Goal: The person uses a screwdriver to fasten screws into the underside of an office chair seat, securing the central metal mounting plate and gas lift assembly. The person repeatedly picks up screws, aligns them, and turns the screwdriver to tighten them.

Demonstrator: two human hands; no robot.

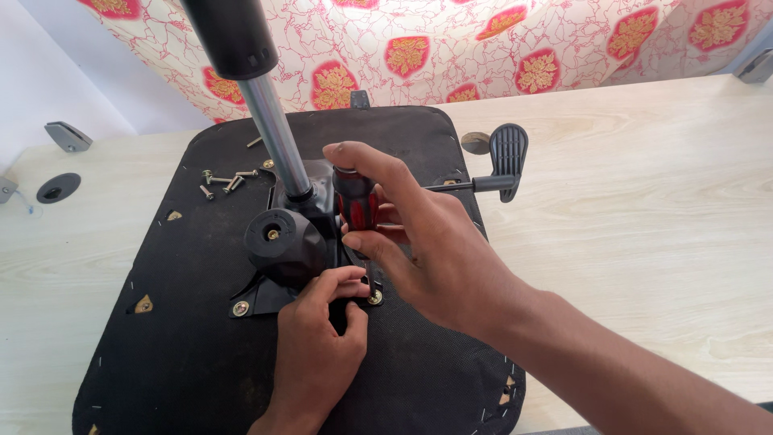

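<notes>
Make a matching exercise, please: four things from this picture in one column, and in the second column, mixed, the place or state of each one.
1. screwdriver
2. loose screws
3. lever paddle
4. left hand

A. lying on the black seat underside, left of the metal column
B. sticking out past the seat's right edge
C. held upright in the right hand
D. fingertips at the mounting plate's front edge

Pairs: 1-C, 2-A, 3-B, 4-D

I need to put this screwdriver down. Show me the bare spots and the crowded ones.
Free: pale table right of the seat base, below the black lever; table left of the base too. Crowded: both hands at the mechanism; loose screws beside the gas cylinder.
</notes>
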